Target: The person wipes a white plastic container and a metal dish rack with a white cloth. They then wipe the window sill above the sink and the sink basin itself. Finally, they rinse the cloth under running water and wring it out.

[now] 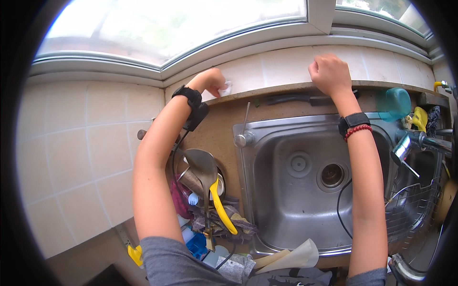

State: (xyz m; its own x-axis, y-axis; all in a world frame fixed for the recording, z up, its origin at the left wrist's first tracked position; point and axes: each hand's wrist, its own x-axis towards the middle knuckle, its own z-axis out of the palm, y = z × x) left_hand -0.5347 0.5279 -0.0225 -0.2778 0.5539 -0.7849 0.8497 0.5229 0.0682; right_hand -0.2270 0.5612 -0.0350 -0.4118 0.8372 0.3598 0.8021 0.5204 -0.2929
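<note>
My left hand (pixel 214 81) is pressed to the tiled ledge below the window, its fingers bent over a crumpled white wipe (pixel 226 88), cloth or paper I cannot tell. Only the wipe's edge shows past the fingers. Farther right, my right hand (pixel 331 73) is balled into a fist over the same ledge of pale tiles (pixel 286 66). Nothing sticks out of that fist, though its palm side is hidden. Close below it, a dark-handled knife (pixel 290 99) lies along the back of the counter, partly covered by my right wrist.
A stainless steel sink (pixel 286 200) fills the middle, with a faucet (pixel 402 148) and a wire rack (pixel 411 203) on its right. A teal cup (pixel 395 103) stands behind. Left of the sink, a metal spatula (pixel 202 166) and yellow handle (pixel 222 209) rise from a utensil holder near cloths (pixel 236 225).
</note>
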